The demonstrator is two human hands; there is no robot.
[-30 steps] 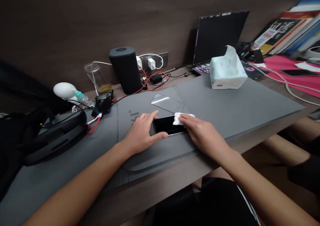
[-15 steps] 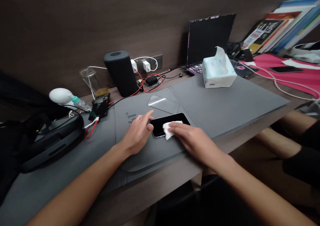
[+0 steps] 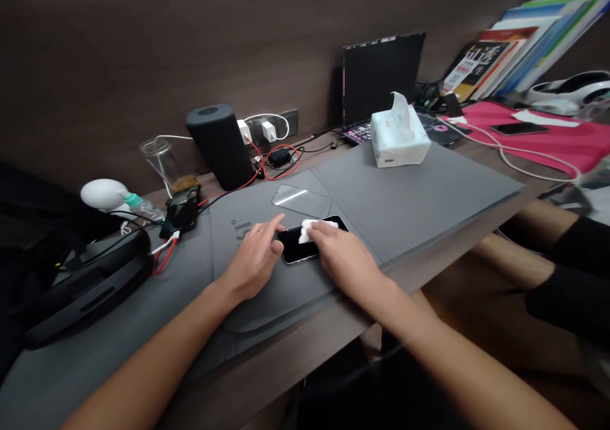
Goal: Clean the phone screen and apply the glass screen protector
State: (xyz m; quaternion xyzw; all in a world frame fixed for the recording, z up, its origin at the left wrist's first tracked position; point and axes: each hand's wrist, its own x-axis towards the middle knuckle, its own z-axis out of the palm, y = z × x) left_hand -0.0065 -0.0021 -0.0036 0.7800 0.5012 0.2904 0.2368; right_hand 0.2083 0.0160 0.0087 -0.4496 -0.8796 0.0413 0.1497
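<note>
A smartphone (image 3: 291,247) with a black screen lies face up on the grey desk mat (image 3: 419,195). My right hand (image 3: 340,247) grips a crumpled white tissue (image 3: 305,232) and presses it on the upper part of the screen. The hand covers the phone's right portion. At the phone's left end rests my left hand (image 3: 255,256), fingers apart, with the fingertips by the phone's edge. A clear glass screen protector (image 3: 302,200) lies flat on the mat just behind the phone.
A tissue pack (image 3: 399,139) stands before an open laptop (image 3: 381,80). Left are a black speaker (image 3: 222,147), a glass bottle (image 3: 164,163), another phone (image 3: 181,209) on cables and a black headset (image 3: 95,290). Books (image 3: 519,49) lean at the right. Another person's legs (image 3: 519,258) show at the right.
My right hand has slid the tissue across the screen toward its far edge. My left hand stays at the phone's left end. The whole view has shifted slightly.
</note>
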